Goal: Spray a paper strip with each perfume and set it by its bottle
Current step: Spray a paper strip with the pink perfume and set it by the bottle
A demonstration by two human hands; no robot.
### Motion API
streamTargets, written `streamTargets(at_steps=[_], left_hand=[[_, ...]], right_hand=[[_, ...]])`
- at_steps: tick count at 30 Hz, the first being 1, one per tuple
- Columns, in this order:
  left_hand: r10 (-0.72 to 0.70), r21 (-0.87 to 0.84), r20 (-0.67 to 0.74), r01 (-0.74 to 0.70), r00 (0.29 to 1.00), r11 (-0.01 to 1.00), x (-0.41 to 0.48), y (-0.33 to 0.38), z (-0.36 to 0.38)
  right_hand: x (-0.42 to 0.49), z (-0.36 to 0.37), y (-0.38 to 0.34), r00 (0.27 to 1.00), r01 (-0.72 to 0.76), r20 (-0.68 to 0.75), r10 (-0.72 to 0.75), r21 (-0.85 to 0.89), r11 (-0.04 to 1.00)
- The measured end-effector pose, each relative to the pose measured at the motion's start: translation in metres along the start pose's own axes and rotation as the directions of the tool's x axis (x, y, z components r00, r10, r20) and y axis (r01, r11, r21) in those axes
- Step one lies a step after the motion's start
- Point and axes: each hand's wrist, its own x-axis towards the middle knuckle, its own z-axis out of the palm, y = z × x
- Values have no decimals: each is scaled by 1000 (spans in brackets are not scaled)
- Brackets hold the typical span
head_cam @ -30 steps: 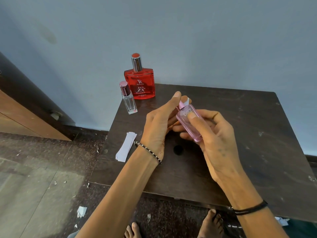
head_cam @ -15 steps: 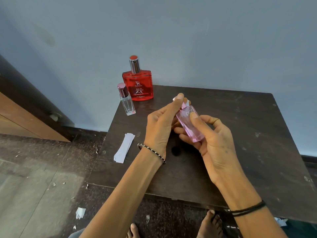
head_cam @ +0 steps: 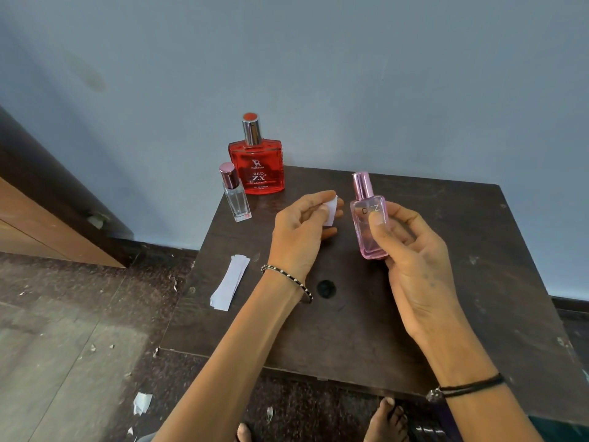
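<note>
Hands have parted since before: left hand (head_cam: 299,231) now pinches a strip (head_cam: 330,211) left of the pink bottle (head_cam: 369,218), apart from it. Right hand (head_cam: 411,263) has its grip closed on that upright bottle above the bench (head_cam: 446,282). Spare strips (head_cam: 230,282) overhang the bench's left edge. Open bench lies right of the bottle. Its label is partly thumb-covered.

Right hand (head_cam: 414,266) holding pink bottle (head_cam: 369,218), left hand (head_cam: 299,231) pinching paper strip (head_cam: 331,210)
</note>
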Motion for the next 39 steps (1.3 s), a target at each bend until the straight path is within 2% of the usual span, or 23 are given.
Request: streamTargets(at_steps=[8,14,20,24,31,39], left_hand=[[-1,-131,11,3,1000,991,7,-9,4],[-51,-145,-18,48,999,988,12,-15,13],[-73,-84,-89,66,993,994,12,-13,17],[-60,-58,-119,53,991,997,12,-12,20],[19,90,-132,-7,991,996,10,-12,23],[37,86,-167,-23,985,996,11,-12,24]], right_hand=[[9,-8,1,997,74,-16,-74,-49,996],[27,-7,-4,986,151,-50,-161,-161,975],[61,1,-9,967,250,51,-250,-386,888],[73,8,-10,949,310,98,-300,-474,824],[73,10,1,953,303,165,-254,-520,799],[72,10,4,955,295,180,-234,-564,771]])
